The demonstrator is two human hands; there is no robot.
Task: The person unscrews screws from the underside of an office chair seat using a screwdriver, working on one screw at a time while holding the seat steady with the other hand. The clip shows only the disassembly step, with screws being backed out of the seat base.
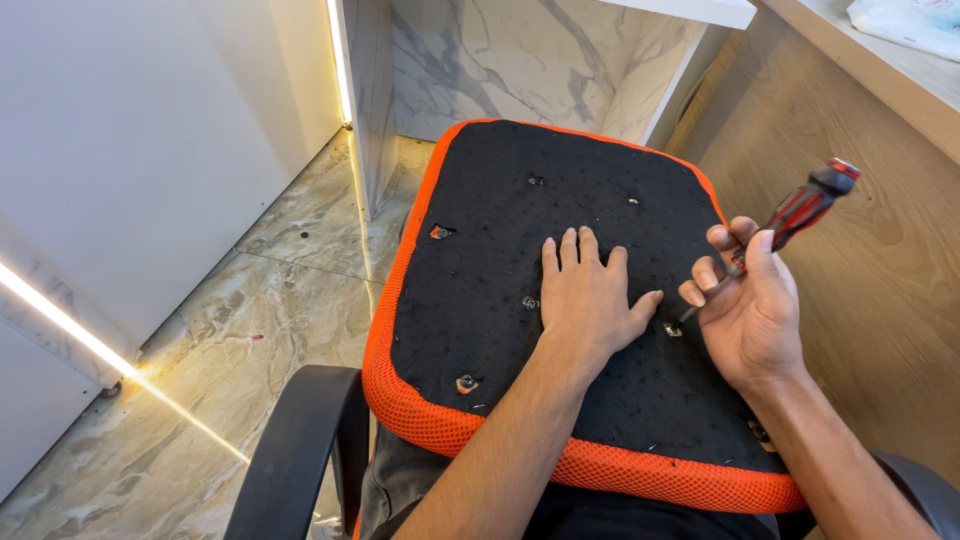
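An upturned chair seat (470, 300) lies across my lap, black fabric underside up, with an orange mesh rim and several screw holes. My left hand (585, 295) rests flat on the black fabric near the middle, fingers together. My right hand (750, 305) holds a red-and-black screwdriver (800, 212) by the shaft, its tip set at a screw hole (672, 329) just right of my left thumb. Other holes show metal inserts (467, 383) near the front and left edges.
A black chair armrest (295, 440) curves at the lower left. A marble tiled floor (270, 330) lies to the left beside white cabinets. A wooden desk panel (880, 260) stands on the right, and a marble-patterned panel (500, 60) behind.
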